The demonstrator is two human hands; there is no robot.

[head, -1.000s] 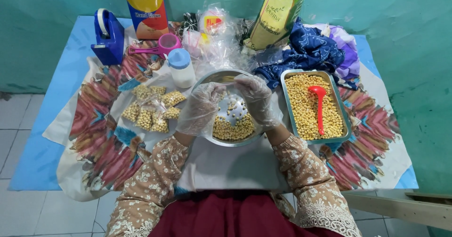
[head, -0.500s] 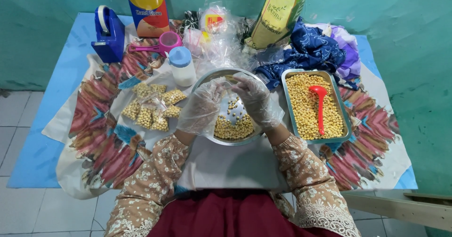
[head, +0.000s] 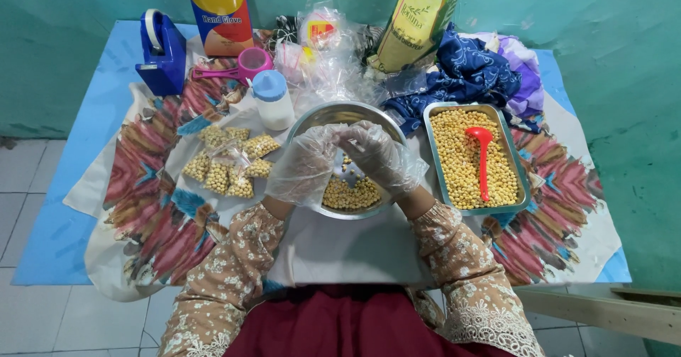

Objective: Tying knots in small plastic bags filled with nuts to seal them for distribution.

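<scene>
Over the round steel bowl (head: 312,119) of pale yellow beans, mid-surface, I see both plastic-gloved hands: left (head: 303,165) and right (head: 379,158) pinch a small clear bag (head: 349,171) together.

Both gloved hands shifted slightly: left hand (head: 305,164) lower over bowl (head: 312,119), right hand (head: 379,157) fingertips closer to it.

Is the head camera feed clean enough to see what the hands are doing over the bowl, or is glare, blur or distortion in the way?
Head view: light is soft and even, shadows faint. Wide-angle lens bows the table edges. The clear gloves on the left hand and right hand are crinkled and milky, veiling the fingers. The steel bowl rim shows mild sheen, no blown glare. The red scoop in the tray is sharp.
</scene>
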